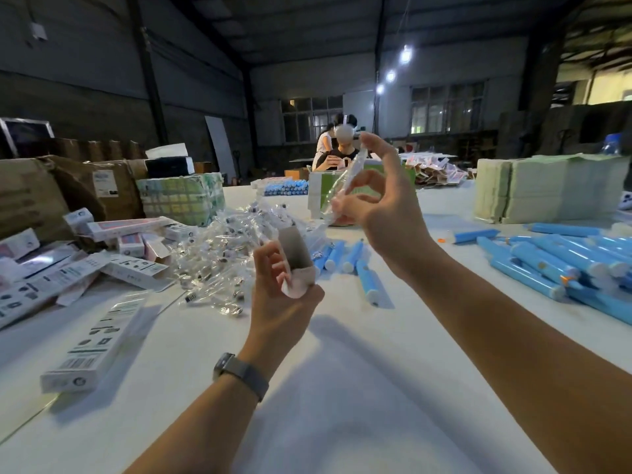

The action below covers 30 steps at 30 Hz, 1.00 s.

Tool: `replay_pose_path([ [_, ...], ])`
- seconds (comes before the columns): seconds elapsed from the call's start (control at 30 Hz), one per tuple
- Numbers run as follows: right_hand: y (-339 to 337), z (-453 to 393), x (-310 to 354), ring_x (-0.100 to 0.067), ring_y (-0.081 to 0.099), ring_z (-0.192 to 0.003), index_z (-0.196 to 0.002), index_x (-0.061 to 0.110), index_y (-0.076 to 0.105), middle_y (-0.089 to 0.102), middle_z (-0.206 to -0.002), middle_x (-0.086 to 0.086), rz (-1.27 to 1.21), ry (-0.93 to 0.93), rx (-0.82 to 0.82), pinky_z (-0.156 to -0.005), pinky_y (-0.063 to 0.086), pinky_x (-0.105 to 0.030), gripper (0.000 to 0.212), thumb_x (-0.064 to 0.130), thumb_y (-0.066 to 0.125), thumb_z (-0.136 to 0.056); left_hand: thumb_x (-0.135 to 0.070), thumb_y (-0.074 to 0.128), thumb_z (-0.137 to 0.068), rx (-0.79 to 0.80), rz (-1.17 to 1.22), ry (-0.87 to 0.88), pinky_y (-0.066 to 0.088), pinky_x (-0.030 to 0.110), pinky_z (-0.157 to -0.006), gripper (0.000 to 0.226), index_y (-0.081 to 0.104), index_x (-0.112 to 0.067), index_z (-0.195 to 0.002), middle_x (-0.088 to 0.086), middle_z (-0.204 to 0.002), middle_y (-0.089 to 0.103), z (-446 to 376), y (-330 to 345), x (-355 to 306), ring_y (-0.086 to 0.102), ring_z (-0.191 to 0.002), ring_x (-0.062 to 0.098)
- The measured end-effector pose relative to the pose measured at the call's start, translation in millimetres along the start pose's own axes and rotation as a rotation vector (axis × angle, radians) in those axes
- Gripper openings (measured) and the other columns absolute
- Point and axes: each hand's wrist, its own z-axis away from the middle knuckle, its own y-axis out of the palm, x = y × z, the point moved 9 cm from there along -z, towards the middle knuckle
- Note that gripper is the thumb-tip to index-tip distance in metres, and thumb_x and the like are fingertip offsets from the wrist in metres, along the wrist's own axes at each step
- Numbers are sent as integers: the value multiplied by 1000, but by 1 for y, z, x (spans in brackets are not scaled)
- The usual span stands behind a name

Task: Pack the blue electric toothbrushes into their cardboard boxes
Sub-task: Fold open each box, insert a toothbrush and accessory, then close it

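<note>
Packing looks barely underway (loose blue toothbrushes (561,265) crowd the right tabletop (342,388)): left hand (284,295) grips an open box (294,254), right hand (379,203) pinches a clear-wrapped brush head (345,179).

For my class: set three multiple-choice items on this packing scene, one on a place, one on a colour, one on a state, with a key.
1. Where does the pile of clear-wrapped brush heads lie?
A. left of the hands
B. on the floor
C. in a box

2. What colour are the toothbrush handles on the table?
A. red
B. blue
C. black

3. What is the right hand doing?
A. lying flat
B. pinching a clear packet
C. holding a pen

Key: 1 A, the pile sits on the table left of the hands; 2 B, all are blue; 3 B, fingers pinch the packet, raised off the table.
</note>
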Motion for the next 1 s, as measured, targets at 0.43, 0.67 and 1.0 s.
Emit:
replay_pose_path([
  [0.43,47,26,24,-12,65,-67,-122,15,44,63,-78,8,440,-353,293,-58,51,-19,54,2,75,-80,-11,72,-62,8,-113,41,52,19,-67,63,43,-35,-113,-25,-91,61,-1,-3,-3,63,-78,6],
  [0.67,53,27,20,-12,62,-80,-110,10,70,66,-97,1,584,-432,351,-66,52,-27,21,18,68,-91,-10,64,-65,27,-60,30,53,23,-71,58,44,-34,-113,-2,-101,59,1,2,-8,60,-82,6],
  [1.0,54,27,13,-14,55,-91,-103,19,73,54,-107,4,690,-399,456,-71,51,-45,25,29,51,-96,-11,54,-68,64,-42,14,45,17,-63,55,46,-17,-122,-10,-90,59,4,5,-12,54,-74,5],
])
